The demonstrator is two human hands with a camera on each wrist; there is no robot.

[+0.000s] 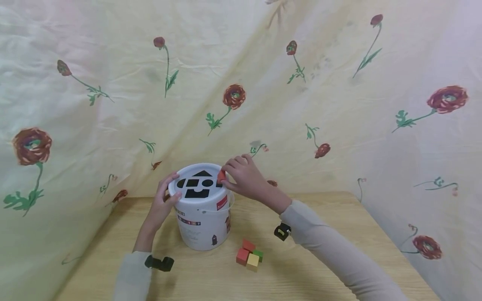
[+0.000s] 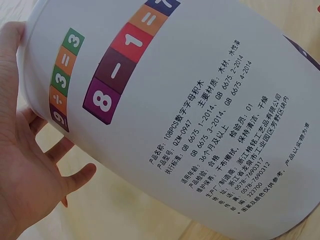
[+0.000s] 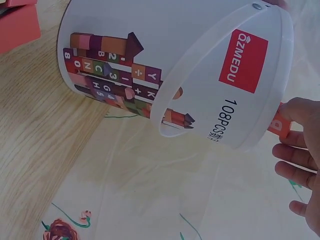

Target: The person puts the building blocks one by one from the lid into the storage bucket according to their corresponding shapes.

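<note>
A white bucket (image 1: 205,230) with printed sides stands upright on the wooden table. Dark cut-out shapes mark its white lid (image 1: 215,193), among them a triangle, a square and a circle. My left hand (image 1: 162,202) grips the lid's left rim, thumb near the top edge; in the left wrist view some fingers pass behind the bucket. At the lid's right side, my right hand (image 1: 242,179) pinches an orange-red block (image 1: 221,176) over the rightmost cut-out. A pale letter shows on this block (image 3: 279,127) in the right wrist view. How far it sits in the cut-out is hidden.
Several small blocks lie together on the table (image 1: 308,276) in front of the bucket, among them a red block (image 1: 242,256), a yellow block (image 1: 252,262) and a green block (image 1: 258,254). The bucket's handle (image 3: 175,80) hangs down its side. Flowered cloth (image 1: 263,125) hangs behind the table.
</note>
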